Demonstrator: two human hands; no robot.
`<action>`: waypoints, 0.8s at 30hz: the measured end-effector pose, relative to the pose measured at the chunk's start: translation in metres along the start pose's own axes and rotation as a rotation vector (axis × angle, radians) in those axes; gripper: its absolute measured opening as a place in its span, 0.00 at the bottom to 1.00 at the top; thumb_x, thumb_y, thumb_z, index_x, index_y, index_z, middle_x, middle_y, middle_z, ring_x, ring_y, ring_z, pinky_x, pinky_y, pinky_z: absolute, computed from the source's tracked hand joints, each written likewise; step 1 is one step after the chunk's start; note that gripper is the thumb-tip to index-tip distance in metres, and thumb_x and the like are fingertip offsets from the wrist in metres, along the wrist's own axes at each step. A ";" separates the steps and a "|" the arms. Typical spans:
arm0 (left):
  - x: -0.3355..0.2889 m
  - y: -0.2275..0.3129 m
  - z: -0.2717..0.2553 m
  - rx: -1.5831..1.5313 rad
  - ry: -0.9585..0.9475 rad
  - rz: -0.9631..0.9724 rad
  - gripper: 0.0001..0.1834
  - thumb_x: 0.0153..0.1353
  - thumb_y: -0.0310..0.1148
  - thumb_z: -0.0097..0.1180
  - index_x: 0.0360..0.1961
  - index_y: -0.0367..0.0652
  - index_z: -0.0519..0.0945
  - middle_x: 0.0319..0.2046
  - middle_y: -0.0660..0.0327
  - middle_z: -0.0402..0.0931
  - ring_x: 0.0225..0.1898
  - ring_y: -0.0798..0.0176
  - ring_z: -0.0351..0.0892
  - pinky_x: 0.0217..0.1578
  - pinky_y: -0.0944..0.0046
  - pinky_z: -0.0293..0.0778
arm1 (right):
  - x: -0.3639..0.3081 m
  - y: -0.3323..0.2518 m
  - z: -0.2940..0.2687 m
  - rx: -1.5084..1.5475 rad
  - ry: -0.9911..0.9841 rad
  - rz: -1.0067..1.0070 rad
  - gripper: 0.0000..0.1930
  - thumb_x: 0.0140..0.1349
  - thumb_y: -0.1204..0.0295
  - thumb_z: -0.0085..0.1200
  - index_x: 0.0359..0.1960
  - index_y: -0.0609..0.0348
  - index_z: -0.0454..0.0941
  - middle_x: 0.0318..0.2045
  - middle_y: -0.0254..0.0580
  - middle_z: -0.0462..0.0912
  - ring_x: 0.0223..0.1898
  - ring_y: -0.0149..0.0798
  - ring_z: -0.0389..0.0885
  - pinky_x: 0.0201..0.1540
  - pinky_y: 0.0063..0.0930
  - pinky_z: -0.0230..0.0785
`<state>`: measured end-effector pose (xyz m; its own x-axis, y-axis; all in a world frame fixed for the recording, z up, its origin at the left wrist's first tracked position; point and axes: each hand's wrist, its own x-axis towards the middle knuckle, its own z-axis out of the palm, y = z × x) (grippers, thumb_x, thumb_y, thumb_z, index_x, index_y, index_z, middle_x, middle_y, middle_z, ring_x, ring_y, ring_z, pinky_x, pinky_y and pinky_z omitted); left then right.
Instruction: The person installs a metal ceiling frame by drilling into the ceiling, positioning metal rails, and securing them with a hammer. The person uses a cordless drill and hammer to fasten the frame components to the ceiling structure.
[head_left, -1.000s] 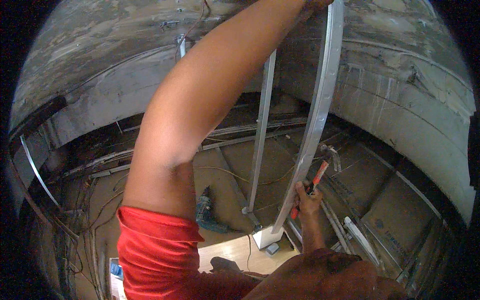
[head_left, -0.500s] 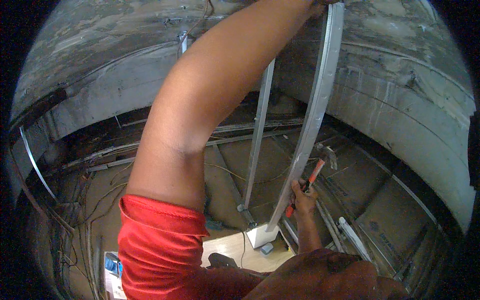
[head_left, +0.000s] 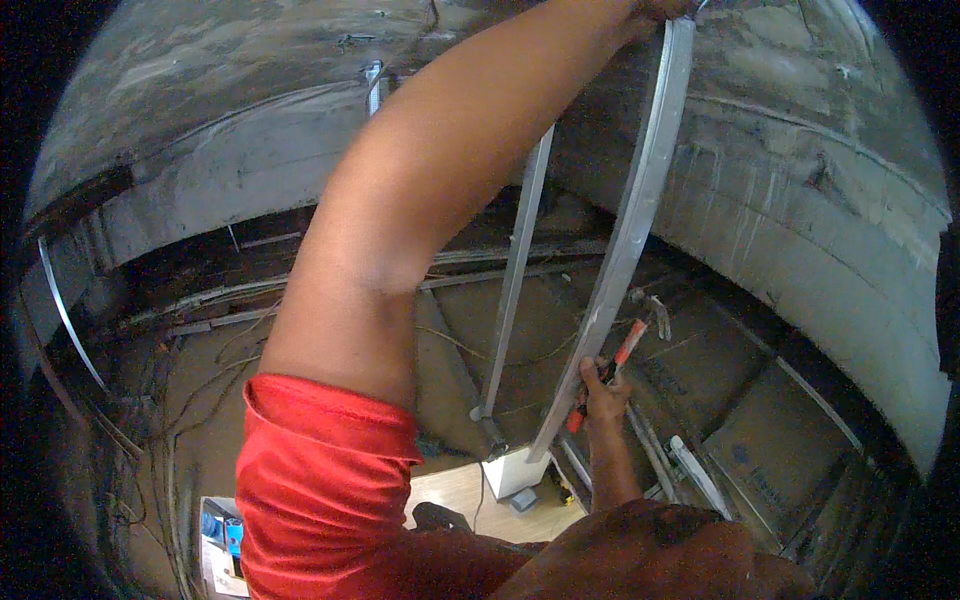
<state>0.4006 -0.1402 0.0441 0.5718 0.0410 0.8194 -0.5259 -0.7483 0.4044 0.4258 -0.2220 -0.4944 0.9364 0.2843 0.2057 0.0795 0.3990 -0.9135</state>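
Observation:
A long silver metal channel (head_left: 632,215) runs upright and tilted, from the ceiling down to a white box-shaped piece (head_left: 516,472) below. My left arm reaches up across the view, and my left hand (head_left: 664,8) is closed at the channel's top end, partly cut off by the picture's edge. Lower down, my right hand (head_left: 606,396) grips a claw hammer (head_left: 629,342) by its orange-red handle, head pointing up and away. The right thumb lies against the channel's side.
A second upright metal channel (head_left: 516,270) stands left of the first. Rough concrete ceiling (head_left: 250,60) and a concrete beam (head_left: 780,200) close in overhead and right. Cables (head_left: 215,375) and metal framing (head_left: 465,350) cross the brown boards. A light wooden surface (head_left: 450,490) shows below.
The view has shifted slightly, so the channel's top end and more of my left hand show. Both hands stay at the channel, and the hammer remains in my right hand.

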 end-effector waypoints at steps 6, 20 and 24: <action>0.034 -0.011 0.006 0.205 0.053 0.109 0.16 0.55 0.38 0.62 0.37 0.34 0.84 0.33 0.54 0.82 0.33 0.59 0.78 0.32 0.50 0.72 | 0.004 0.007 -0.001 0.068 -0.028 -0.107 0.12 0.58 0.67 0.68 0.35 0.56 0.76 0.20 0.28 0.75 0.14 0.25 0.67 0.16 0.23 0.59; 0.036 -0.011 0.015 0.257 0.088 0.117 0.17 0.55 0.37 0.61 0.41 0.36 0.84 0.42 0.48 0.81 0.44 0.54 0.79 0.41 0.53 0.74 | -0.002 -0.001 -0.001 -0.025 0.052 -0.137 0.17 0.57 0.67 0.68 0.44 0.61 0.78 0.25 0.30 0.79 0.17 0.24 0.70 0.18 0.21 0.60; 0.033 -0.008 0.014 0.290 0.108 0.124 0.18 0.55 0.37 0.60 0.43 0.36 0.84 0.44 0.46 0.81 0.47 0.52 0.79 0.44 0.53 0.74 | -0.010 -0.028 0.003 -0.062 0.020 -0.157 0.19 0.55 0.68 0.70 0.44 0.62 0.77 0.23 0.31 0.79 0.16 0.26 0.71 0.18 0.22 0.61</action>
<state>0.4320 -0.1421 0.0621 0.4361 -0.0039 0.8999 -0.3776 -0.9085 0.1790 0.4131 -0.2333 -0.4699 0.9174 0.2050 0.3412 0.2458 0.3824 -0.8907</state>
